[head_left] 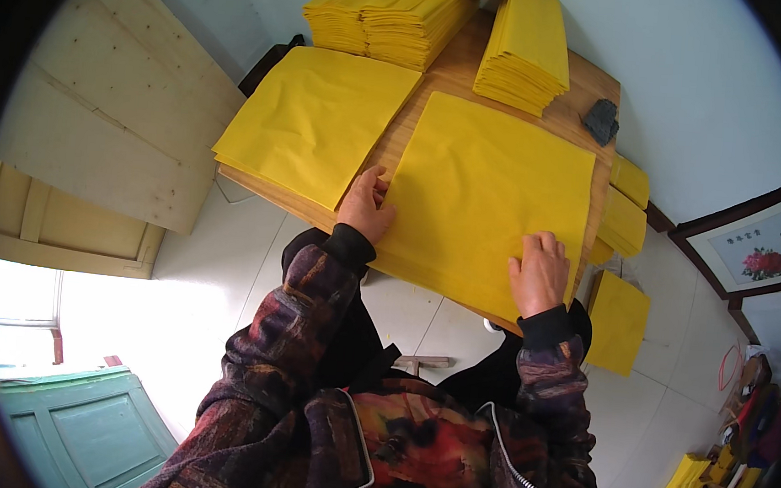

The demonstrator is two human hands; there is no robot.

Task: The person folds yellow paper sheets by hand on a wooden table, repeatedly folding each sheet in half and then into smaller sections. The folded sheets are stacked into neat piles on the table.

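A large square yellow sheet point(491, 192), looking like soft cloth or felt, lies flat on the wooden table before me. At its left edge is my left hand point(369, 207), fingers loosely bent and thumb apart, in the gap beside a second yellow pile. My right hand point(540, 272) rests on the sheet near its lower right corner, fingers bent and slightly spread, holding nothing I can see. The second pile of yellow sheets point(313, 123) lies to the left, its layered edge showing and its top a little wrinkled. Whether more sheets lie under the right one is hard to tell.
Folded yellow stacks point(385, 19) and a narrower stack point(527, 53) fill the table's point(594, 81) far side. A dark stone-like lump point(601, 122) sits at the far right. More yellow bundles point(625, 217) stand beyond the right edge. Wooden boards point(118, 94) lean at left.
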